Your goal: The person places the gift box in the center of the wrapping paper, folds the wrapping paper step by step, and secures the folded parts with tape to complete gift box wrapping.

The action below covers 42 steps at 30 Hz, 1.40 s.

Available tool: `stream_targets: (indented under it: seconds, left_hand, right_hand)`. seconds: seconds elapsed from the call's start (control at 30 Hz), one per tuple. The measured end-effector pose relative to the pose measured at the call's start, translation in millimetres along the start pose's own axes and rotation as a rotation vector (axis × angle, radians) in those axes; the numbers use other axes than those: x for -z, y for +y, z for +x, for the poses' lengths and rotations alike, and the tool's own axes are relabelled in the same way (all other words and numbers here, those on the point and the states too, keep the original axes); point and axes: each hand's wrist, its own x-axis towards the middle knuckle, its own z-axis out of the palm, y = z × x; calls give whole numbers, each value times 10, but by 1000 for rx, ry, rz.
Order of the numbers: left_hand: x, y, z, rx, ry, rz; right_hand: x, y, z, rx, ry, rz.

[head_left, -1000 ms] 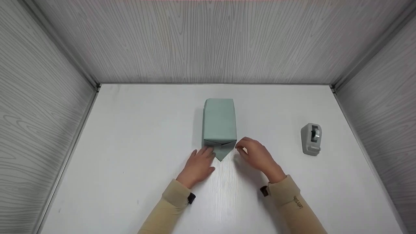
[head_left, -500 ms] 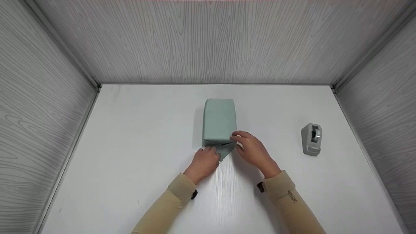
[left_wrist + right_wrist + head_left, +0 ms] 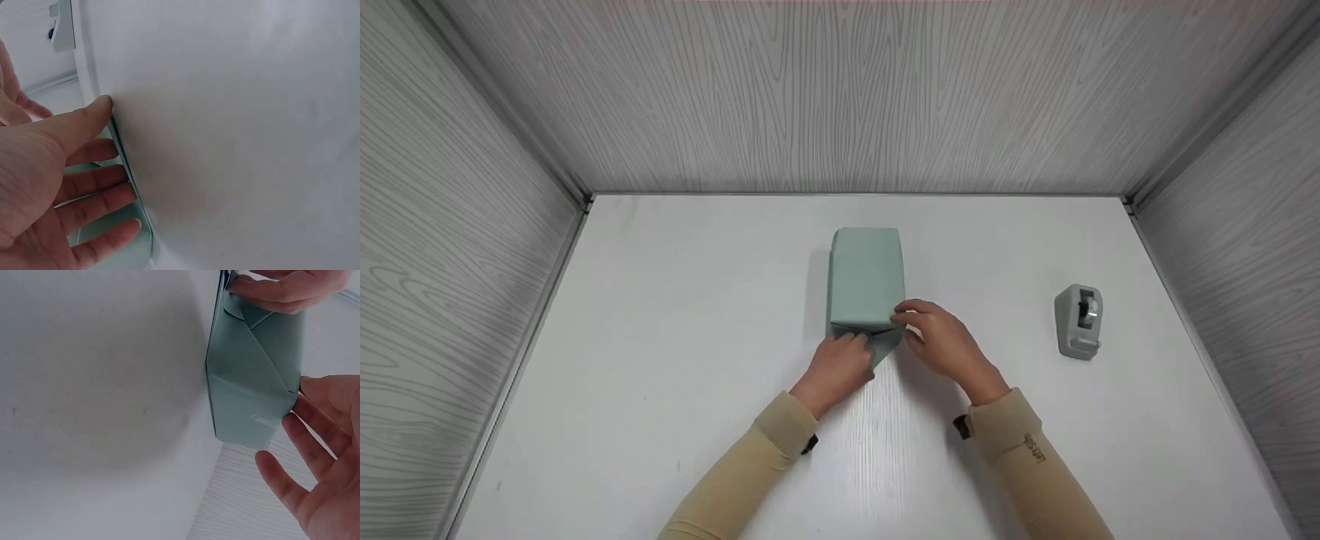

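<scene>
A box wrapped in pale green paper [image 3: 868, 274] lies on the white table, its near end facing me. From that end a pointed paper flap [image 3: 887, 345] sticks out toward me, partly hidden under my left hand [image 3: 840, 365]. In the left wrist view the left fingers [image 3: 98, 183] stretch nearly straight against the green paper, the thumb tip at the flap's edge. My right hand [image 3: 949, 345] touches the box's near right corner. The right wrist view shows its thumb and fingertips [image 3: 292, 422] resting at that corner, fingers extended.
A grey tape dispenser [image 3: 1078, 321] stands on the table [image 3: 697, 300] to the right. Grey wood-grain panels [image 3: 840, 97] rise behind the table and along both sides.
My left hand has moved right and slightly up, from the flap's left side onto the flap. The right hand has come to the box's near right corner. The box stays in place.
</scene>
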Motion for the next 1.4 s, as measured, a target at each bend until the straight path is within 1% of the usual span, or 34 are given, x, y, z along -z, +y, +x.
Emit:
stream_targets:
  seconds: [0.27, 0.37, 0.5, 0.73, 0.87, 0.97, 1.07, 1.13, 1.27, 1.4]
  left_hand:
    - [-36, -7, -13, -12, 85, 13]
    - [-24, -8, -29, -21, 103, 14]
    - [-2, -15, -45, -26, 139, -20]
    - [-26, -39, -28, -11, 255, -79]
    - [-20, -43, -7, 0, 275, -118]
    - [-10, -50, 3, 1, 266, -141]
    - [-9, -60, 6, -9, 263, -126]
    - [-15, -68, 8, -16, 274, -109]
    - [-28, -85, 25, -27, 334, -78]
    - [-24, -100, 60, -49, 388, -27]
  right_hand:
    - [-4, -1, -5, 8, -1, 20]
    - [-1, 1, -6, 10, 0, 18]
    - [2, 3, -2, 9, -3, 15]
    - [-4, 17, -3, 6, -2, 19]
    - [-8, 18, -3, 5, 1, 17]
    - [-5, 10, -3, 0, 5, 20]
    - [0, 0, -4, -7, 0, 23]
    - [2, -3, -5, -7, 0, 26]
    - [6, -4, -8, -6, 1, 38]
    - [6, 2, -8, -1, 5, 44]
